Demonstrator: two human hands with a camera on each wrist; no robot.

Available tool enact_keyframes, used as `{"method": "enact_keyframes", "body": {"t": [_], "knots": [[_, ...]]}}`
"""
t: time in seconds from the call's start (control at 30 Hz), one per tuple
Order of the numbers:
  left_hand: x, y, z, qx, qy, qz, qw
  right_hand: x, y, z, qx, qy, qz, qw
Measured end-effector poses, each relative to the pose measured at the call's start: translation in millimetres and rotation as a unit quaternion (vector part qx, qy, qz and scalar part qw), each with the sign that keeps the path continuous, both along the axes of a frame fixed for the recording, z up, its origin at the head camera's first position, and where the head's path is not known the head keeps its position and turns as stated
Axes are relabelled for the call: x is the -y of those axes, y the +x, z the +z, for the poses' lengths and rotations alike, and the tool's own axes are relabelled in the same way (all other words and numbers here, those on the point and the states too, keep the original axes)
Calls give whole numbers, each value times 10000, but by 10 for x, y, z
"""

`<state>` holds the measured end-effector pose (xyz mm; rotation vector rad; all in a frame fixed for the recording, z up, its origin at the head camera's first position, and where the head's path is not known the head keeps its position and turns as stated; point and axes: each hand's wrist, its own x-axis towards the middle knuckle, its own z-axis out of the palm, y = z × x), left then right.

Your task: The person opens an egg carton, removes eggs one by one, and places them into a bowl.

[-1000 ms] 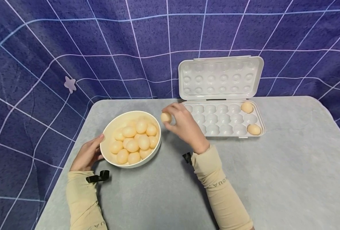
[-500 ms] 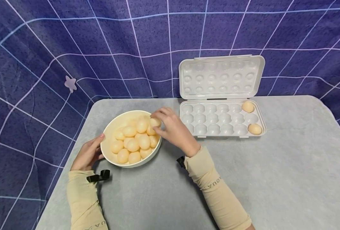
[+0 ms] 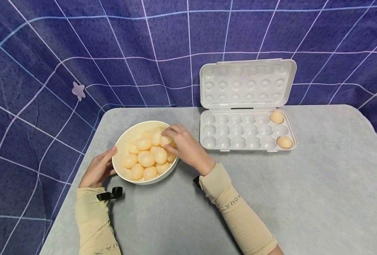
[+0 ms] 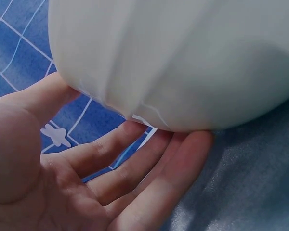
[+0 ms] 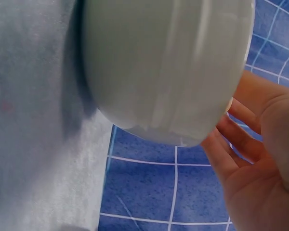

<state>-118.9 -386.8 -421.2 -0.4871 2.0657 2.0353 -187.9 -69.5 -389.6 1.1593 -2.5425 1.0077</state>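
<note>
A cream bowl (image 3: 122, 145), heaped with several pale eggs (image 3: 147, 159), stands on the left part of the table. At its left side my left hand (image 3: 99, 168) holds it, thumb at the rim and the other fingertips against the outer wall in the left wrist view. Over the bowl's right rim reaches my right hand (image 3: 186, 147), its thumb and fingers around an egg (image 3: 166, 140) on the heap. In the right wrist view the bowl wall (image 5: 164, 72) hides those fingertips. A white egg tray (image 3: 224, 150) with two eggs in its right end lies farther right.
The tray's dimpled lid (image 3: 247, 85) stands raised at the back, before a blue grid-patterned cloth (image 3: 163, 42). A grey table (image 3: 328, 177) carries everything. Black camera mounts (image 3: 110, 194) sit on both wrists.
My right hand has moved left and down with its egg, from between bowl and tray onto the heap in the bowl. My left hand stays at the bowl.
</note>
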Motion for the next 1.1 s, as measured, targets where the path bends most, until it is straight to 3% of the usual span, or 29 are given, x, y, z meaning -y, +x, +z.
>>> {"method": "enact_keyframes", "body": {"t": [0.27, 0.7, 1.1], "knots": [[-6, -5, 2, -35, 12, 28, 10000, 49, 13, -55, 163, 170, -13, 9997], [-15, -1, 13, -26, 93, 9, 10000, 78, 27, -93, -97, 432, -7, 9990], [-17, 2, 18, -71, 81, -8, 9999, -34, 66, 28, -202, 294, -180, 9992]]}}
